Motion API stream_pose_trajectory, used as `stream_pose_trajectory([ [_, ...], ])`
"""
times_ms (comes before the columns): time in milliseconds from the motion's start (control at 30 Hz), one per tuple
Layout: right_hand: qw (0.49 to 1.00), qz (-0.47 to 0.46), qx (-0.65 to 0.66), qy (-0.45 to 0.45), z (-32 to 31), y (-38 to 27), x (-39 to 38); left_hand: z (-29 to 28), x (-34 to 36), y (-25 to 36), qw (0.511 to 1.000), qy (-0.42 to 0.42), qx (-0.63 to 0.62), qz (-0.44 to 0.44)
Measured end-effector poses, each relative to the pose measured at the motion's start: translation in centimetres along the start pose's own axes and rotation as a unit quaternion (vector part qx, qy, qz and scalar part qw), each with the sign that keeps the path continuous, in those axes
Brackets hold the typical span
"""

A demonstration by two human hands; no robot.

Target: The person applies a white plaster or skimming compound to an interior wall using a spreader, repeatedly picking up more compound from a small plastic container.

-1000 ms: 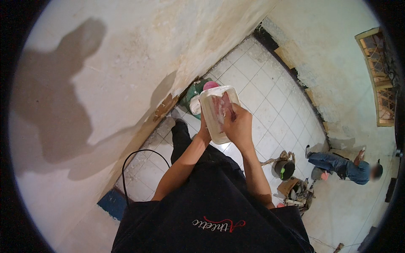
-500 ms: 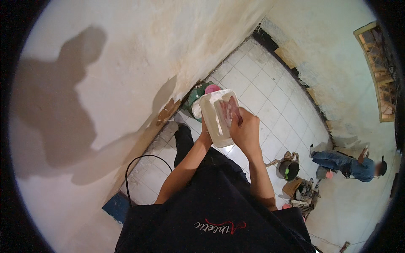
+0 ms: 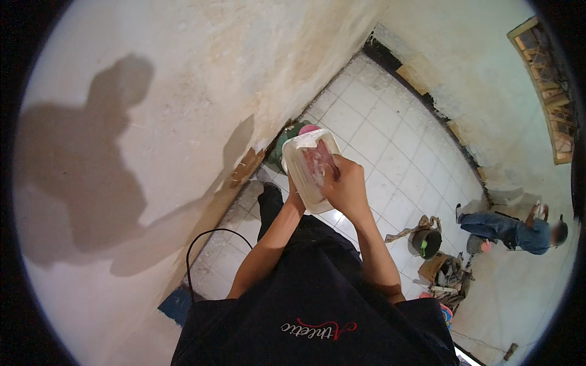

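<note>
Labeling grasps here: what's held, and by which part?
Left grip: pale rectangular tub, by its left side; any underside contact hidden. Right grip: flat reddish tool, by its right edge.

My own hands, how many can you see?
2: the left hand at the tub's left side, partly hidden behind it, and the right hand over the tub, holding a flat reddish piece.
</note>
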State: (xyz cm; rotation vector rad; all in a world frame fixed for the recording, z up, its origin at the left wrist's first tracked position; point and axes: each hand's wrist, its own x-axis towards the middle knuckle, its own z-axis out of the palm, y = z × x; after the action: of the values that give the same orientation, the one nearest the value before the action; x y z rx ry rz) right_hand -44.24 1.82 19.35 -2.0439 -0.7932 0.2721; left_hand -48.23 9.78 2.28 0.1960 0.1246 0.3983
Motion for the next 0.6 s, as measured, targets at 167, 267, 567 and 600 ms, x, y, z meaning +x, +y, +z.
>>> stream_pose_trajectory([
  [167,0.999,-0.031,-0.009,0.029,0.6,-0.2,-0.5,1.7,-0.4,0.2,0.996,0.066,-0.036,-0.038],
  [267,0.998,-0.052,-0.019,0.004,1.6,1.2,0.4,1.9,-0.6,0.2,0.997,0.053,0.056,0.014],
  [567,0.999,-0.028,-0.028,-0.001,2.5,1.6,0.2,0.2,-0.9,1.2,0.699,-0.059,-0.700,-0.133],
  [600,1.000,-0.020,-0.006,-0.014,2.4,1.9,0.4,0.1,-0.8,1.3,0.799,-0.022,-0.592,-0.107],
])
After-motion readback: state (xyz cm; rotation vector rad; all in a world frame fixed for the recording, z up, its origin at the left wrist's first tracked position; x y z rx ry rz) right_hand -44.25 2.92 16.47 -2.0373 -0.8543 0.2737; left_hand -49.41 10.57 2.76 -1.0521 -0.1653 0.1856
